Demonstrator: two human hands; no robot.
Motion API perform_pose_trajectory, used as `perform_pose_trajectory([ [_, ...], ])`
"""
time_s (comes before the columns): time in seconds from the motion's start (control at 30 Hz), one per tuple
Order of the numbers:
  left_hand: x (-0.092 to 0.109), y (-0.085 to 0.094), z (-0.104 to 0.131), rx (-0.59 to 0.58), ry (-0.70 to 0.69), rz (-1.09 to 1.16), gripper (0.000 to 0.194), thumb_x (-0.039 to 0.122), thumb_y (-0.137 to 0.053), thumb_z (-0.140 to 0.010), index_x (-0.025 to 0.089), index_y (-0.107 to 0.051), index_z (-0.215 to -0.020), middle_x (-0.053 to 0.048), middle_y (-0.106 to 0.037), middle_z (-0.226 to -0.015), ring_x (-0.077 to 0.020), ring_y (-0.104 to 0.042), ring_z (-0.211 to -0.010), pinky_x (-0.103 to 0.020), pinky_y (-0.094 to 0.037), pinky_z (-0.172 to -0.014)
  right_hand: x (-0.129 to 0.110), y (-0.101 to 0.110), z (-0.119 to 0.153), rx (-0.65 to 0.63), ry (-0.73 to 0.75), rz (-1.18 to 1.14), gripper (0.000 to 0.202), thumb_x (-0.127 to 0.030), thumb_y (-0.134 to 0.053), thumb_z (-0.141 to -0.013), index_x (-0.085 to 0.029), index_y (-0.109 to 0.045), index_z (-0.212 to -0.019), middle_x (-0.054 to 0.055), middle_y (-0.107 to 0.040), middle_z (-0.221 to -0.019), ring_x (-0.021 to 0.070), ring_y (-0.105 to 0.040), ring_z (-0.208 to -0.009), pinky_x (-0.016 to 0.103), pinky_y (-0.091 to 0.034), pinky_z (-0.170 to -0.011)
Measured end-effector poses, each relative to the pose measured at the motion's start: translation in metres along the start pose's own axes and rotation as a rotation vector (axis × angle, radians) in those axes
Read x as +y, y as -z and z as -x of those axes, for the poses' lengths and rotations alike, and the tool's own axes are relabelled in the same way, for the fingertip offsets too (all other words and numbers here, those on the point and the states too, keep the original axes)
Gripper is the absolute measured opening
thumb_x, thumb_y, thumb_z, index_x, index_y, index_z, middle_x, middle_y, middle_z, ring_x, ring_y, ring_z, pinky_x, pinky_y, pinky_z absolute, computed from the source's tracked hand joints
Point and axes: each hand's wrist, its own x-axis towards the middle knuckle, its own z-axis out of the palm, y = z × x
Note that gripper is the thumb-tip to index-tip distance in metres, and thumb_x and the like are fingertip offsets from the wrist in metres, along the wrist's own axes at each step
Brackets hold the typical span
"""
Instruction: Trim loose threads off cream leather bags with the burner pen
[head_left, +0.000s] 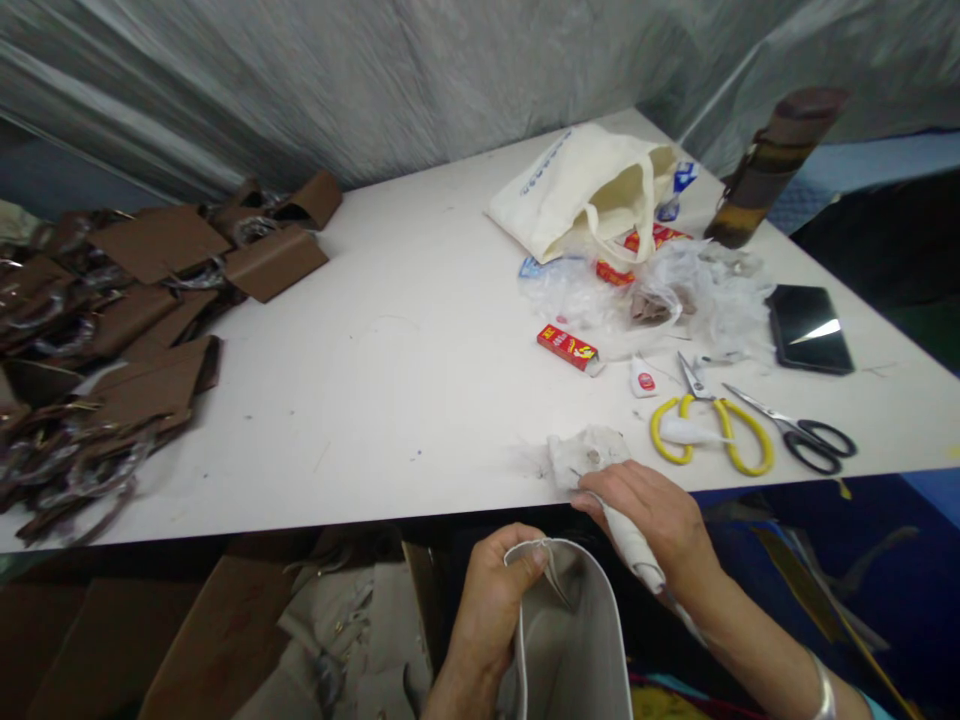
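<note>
My left hand [495, 590] pinches the upper rim of an off-white bag [611, 640], thumb inside the wall. The bag stands open at the top, below the table's front edge. My right hand [652, 515] is closed around a rolled white cloth [632, 545], whose end sticks out under the palm. Its fingertips reach a crumpled white pad [589, 452] with dark smudges at the table edge. Whether those fingers also hold something small cannot be seen.
Brown bags [161, 245] are heaped on the white table [375, 380] at left. Yellow-handled scissors [739, 440], black-handled scissors [802, 432], a red box [568, 348], a phone [810, 330], plastic wrapping [720, 300], a tote bag [562, 200] and a bottle [772, 170] lie right. Below are pale pieces [352, 620].
</note>
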Motion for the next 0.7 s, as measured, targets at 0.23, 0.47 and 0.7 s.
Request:
perform_pose_trajectory([
  [0.23,0.013,-0.006,0.004,-0.031,0.072,-0.040,0.035,0.040,-0.090,-0.063,0.014,-0.072,-0.078,-0.002,-0.066,-0.066,-0.0143,-0.053,-0.060,-0.026,-0.039,-0.061,-0.017,0.011,0.012,-0.055,-0.443,-0.659,0.035,-0.039,-0.046,-0.109,-0.022,-0.063,-0.084,0.000,-0.063,-0.071,0.0164,-0.061,-0.066,0.027,-0.048,-0.062],
  [0.47,0.014,-0.009,0.004,-0.064,0.059,-0.069,0.037,0.042,-0.090,-0.063,0.013,-0.074,-0.080,-0.003,-0.067,-0.070,-0.0156,-0.055,-0.064,-0.027,-0.039,-0.065,-0.015,0.004,0.017,-0.160,-0.504,-0.769,0.043,-0.047,-0.046,-0.108,-0.021,-0.059,-0.077,0.000,-0.059,-0.071,0.0168,-0.058,-0.068,0.027,-0.046,-0.066],
  [0.7,0.013,-0.011,0.004,-0.098,0.028,-0.075,0.033,0.041,-0.087,-0.067,0.014,-0.074,-0.079,-0.002,-0.066,-0.069,-0.0150,-0.053,-0.064,-0.027,-0.039,-0.066,-0.013,0.004,0.014,-0.223,-0.483,-0.745,0.039,-0.044,-0.046,-0.108,-0.022,-0.057,-0.078,0.000,-0.058,-0.070,0.0171,-0.057,-0.067,0.029,-0.045,-0.065],
])
